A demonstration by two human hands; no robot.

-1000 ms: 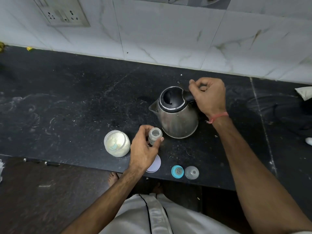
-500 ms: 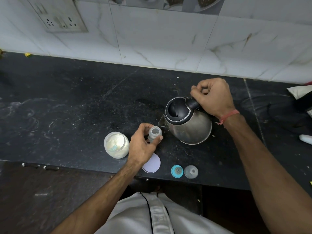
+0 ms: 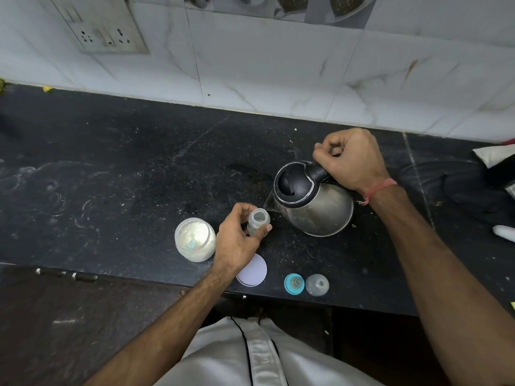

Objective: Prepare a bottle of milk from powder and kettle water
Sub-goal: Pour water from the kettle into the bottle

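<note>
Both of our hands were closed on something: our left hand (image 3: pixel 237 240) was wrapped around the small bottle (image 3: pixel 257 224), thumb and fingers pinching its sides just below the open mouth, and our right hand (image 3: pixel 352 160) was fisted around the black handle of the kettle (image 3: pixel 315 204). We had the kettle tilted, its spout right at the bottle's rim. The bottle stood near the front of the dark counter (image 3: pixel 125 168), between the open powder jar (image 3: pixel 195 239) and the kettle. We judged the bottle light and easy to tip, so gripping it low and firm suited it; the steel kettle looked heavy and possibly hot, best held by the handle only. Along the counter edge lay the jar's lid (image 3: pixel 252 270), the blue teat ring (image 3: pixel 294 284) and a clear cap (image 3: pixel 317 285).
</note>
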